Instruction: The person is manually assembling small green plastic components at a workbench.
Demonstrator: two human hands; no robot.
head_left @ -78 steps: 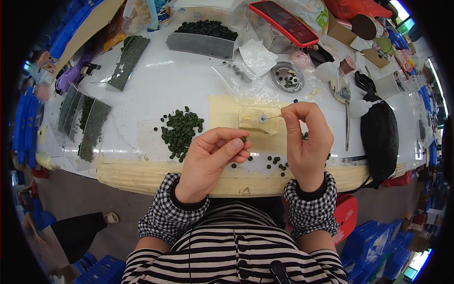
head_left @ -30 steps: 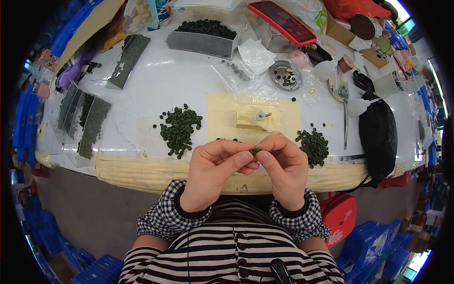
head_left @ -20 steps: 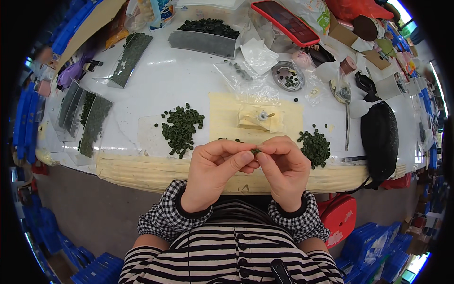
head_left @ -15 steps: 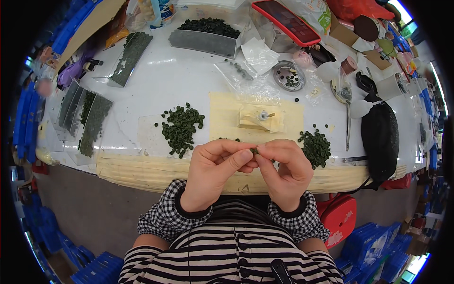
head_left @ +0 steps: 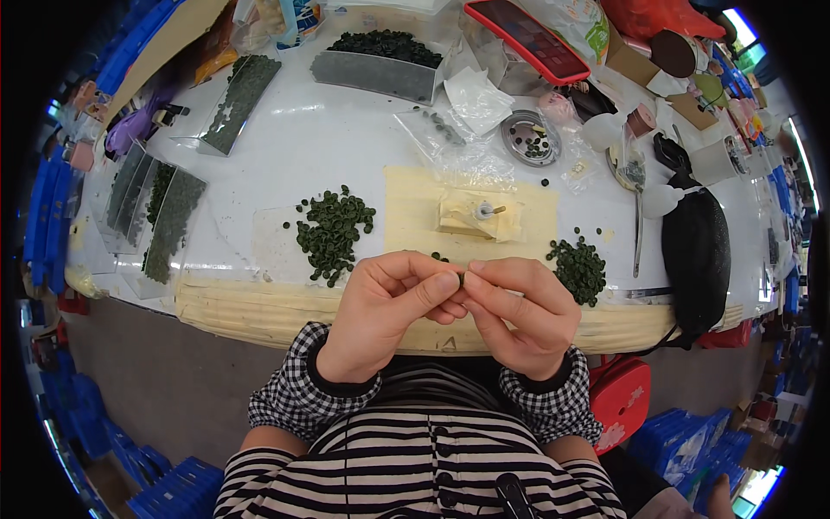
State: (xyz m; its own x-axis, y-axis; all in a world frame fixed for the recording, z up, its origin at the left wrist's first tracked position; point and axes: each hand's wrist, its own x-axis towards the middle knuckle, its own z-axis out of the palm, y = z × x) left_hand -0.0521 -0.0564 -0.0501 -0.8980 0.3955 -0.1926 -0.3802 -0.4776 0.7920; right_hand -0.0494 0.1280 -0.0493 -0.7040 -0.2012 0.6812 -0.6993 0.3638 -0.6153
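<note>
Around you the room is crowded with blue crates point(head_left: 181, 486), and a red stool point(head_left: 624, 402) stands beside you on the right. Your white counter point(head_left: 229, 195) has a cream padded edge point(head_left: 246, 316) along its front. Just above that edge, your two hands meet at the fingertips. Your left hand point(head_left: 380, 311) has its grip closed on a small dark green disc point(head_left: 461, 278), pinched between thumb and forefinger. Your right hand point(head_left: 527, 316) brings its fingertips up against the same disc from the other side — whether that grip also pinches it, I cannot tell.

Beyond your hands, a cream block point(head_left: 467, 216) with a short pin pointing right sits on a yellow sheet point(head_left: 406, 190). To its left lies a loose pile of green discs point(head_left: 333, 229); to its right, nearer you, lies a smaller pile point(head_left: 581, 272). Farther back stand a clear tray point(head_left: 376, 78) heaped with dark pieces, a round metal dish point(head_left: 507, 130) and a red-cased phone point(head_left: 532, 43) — the phone tilted.
</note>
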